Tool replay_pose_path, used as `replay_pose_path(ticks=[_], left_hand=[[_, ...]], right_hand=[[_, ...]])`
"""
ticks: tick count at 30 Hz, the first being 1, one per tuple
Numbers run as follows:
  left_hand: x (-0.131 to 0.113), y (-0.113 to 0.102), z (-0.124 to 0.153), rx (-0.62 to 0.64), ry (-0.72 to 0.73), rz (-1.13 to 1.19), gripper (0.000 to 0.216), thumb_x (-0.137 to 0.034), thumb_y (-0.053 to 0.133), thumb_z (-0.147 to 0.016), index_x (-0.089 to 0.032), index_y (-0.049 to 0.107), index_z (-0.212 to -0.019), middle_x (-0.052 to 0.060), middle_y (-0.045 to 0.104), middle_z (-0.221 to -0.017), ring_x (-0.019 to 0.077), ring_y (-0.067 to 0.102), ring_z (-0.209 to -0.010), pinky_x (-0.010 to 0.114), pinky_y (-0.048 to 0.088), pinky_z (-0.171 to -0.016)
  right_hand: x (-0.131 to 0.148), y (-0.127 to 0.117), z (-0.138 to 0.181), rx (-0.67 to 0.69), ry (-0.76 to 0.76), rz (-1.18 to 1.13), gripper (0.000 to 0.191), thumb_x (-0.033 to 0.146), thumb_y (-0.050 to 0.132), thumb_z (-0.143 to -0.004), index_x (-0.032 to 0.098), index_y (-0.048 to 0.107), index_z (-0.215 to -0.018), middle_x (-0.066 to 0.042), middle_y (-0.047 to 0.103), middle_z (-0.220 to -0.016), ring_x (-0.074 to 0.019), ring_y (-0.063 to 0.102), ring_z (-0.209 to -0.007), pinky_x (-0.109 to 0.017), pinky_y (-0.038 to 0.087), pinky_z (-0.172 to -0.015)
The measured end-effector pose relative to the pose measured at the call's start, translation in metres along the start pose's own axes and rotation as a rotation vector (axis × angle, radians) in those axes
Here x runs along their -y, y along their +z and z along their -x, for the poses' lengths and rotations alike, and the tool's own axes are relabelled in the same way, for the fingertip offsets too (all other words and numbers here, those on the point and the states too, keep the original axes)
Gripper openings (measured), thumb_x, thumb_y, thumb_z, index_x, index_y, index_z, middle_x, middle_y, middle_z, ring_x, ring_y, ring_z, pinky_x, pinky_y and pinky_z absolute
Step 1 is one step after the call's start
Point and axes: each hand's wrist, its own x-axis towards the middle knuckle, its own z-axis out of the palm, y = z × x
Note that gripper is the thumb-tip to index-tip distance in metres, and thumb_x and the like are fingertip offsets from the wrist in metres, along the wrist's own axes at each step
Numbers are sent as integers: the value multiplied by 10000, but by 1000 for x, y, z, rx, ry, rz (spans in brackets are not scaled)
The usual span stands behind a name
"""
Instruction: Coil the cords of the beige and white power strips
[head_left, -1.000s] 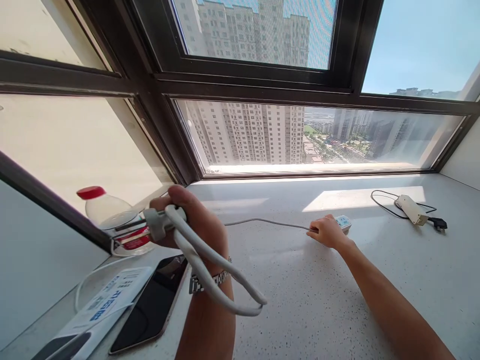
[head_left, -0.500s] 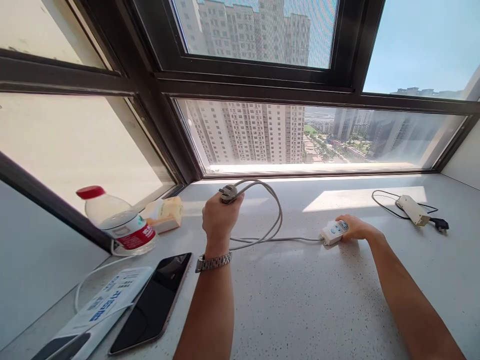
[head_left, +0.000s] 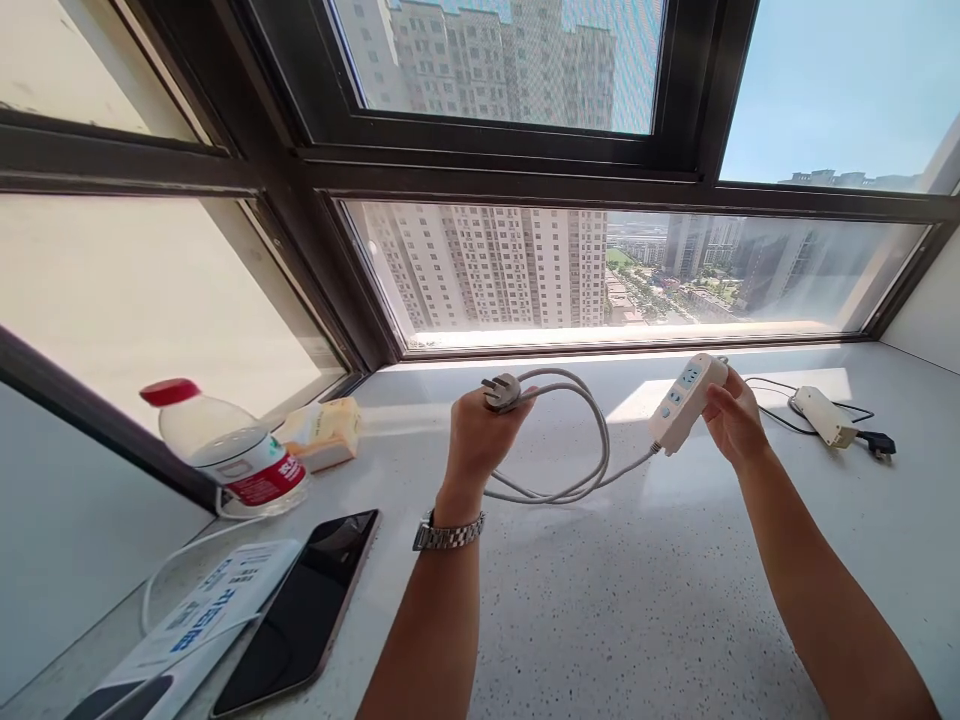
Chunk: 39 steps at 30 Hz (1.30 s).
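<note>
My left hand [head_left: 484,435] is closed around the grey plug [head_left: 502,392] and cord of a power strip, prongs pointing left above the fist. From it the grey cord [head_left: 604,440] hangs in loose loops to the right. My right hand [head_left: 733,415] grips the far end of the white power strip [head_left: 688,402], raised above the sill and tilted, its socket face with blue-marked outlets turned toward me. The cord enters the strip's lower left end. A metal watch [head_left: 448,533] is on my left wrist.
Beyond my right hand lies a second white power strip [head_left: 825,415] with a black plug [head_left: 876,444]. On the left are a red-capped bottle [head_left: 255,470], a tissue pack [head_left: 322,433], a dark tablet [head_left: 300,610] and a white box [head_left: 202,620]. Window frames border the speckled sill [head_left: 570,620].
My right hand has lifted the power strip off the sill and turned its socket face more fully into view. My left hand, holding the plug, has shifted right; the cord loops moved along.
</note>
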Motion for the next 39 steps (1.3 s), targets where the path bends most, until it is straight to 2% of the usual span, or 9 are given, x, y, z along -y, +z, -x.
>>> replay_pose_path(ticks=[4, 9, 15, 18, 23, 28, 33, 35, 39], left_hand=[[-15, 19, 12, 190, 174, 35, 399, -423, 610, -769, -156, 443, -523, -40, 352, -517, 79, 313, -514, 215, 299, -479], [-26, 26, 22, 320, 351, -14, 297, -333, 567, -823, -161, 509, -587, -35, 436, -512, 81, 344, -488, 209, 299, -478], [-33, 23, 26, 346, 478, -84, 133, -234, 555, -801, -175, 574, -684, -32, 530, -538, 87, 418, -488, 204, 326, -503], [-38, 26, 30, 362, 539, -185, 39, -188, 534, -766, -190, 572, -776, -49, 517, -538, 91, 436, -476, 204, 303, -501], [-46, 36, 36, 350, 491, -321, 389, -174, 497, -756, -188, 497, -1145, -50, 547, -591, 121, 482, -476, 213, 268, -484], [-50, 37, 39, 373, 430, -384, 650, -174, 511, -781, -214, 289, -1391, 12, 639, -803, 152, 569, -596, 221, 341, -520], [-54, 33, 42, 361, 364, -438, 697, -171, 546, -778, -231, 268, -1414, 46, 625, -944, 164, 582, -666, 243, 390, -552], [-55, 32, 43, 356, 376, -452, 695, -164, 540, -790, -241, 257, -1420, 61, 593, -1016, 156, 575, -681, 242, 401, -541], [-55, 31, 44, 429, 483, -467, 728, -90, 505, -778, -277, 234, -1426, 84, 508, -1183, 138, 573, -717, 236, 429, -533]], right_hand=[[16, 21, 12, 121, -23, 2, 650, 740, 524, -721, 254, 516, -1153, -109, 578, -1031, -282, 584, -920, -423, 509, -739], [31, 45, 27, 343, 31, -130, 689, 683, 543, -761, 308, 397, -1320, -87, 575, -1116, -256, 611, -925, -420, 530, -746], [36, 56, 30, 389, 33, -185, 560, 665, 536, -797, 260, 471, -1178, -105, 570, -1212, -249, 619, -961, -388, 542, -748], [33, 58, 31, 378, 59, -156, 571, 679, 537, -797, 235, 501, -1153, -99, 615, -1114, -235, 629, -905, -371, 539, -726], [29, 71, 37, 304, 43, -111, 538, 665, 622, -751, 210, 571, -1034, -38, 638, -840, -168, 596, -700, -276, 488, -578], [36, 81, 44, 236, 72, -55, 451, 632, 611, -786, 194, 554, -882, -18, 620, -788, -144, 572, -664, -261, 475, -577], [48, 79, 50, 547, 35, 33, 761, 602, 711, -709, 215, 451, -1310, -77, 624, -1084, -230, 610, -937, -331, 511, -747], [51, 79, 53, 582, 40, 120, 889, 502, 772, -688, 243, 332, -1417, -80, 609, -1144, -240, 603, -981, -345, 508, -785], [55, 78, 57, 560, 49, 352, 846, 366, 739, -752, 245, 275, -1449, -69, 651, -1008, -214, 627, -812, -315, 504, -661]])
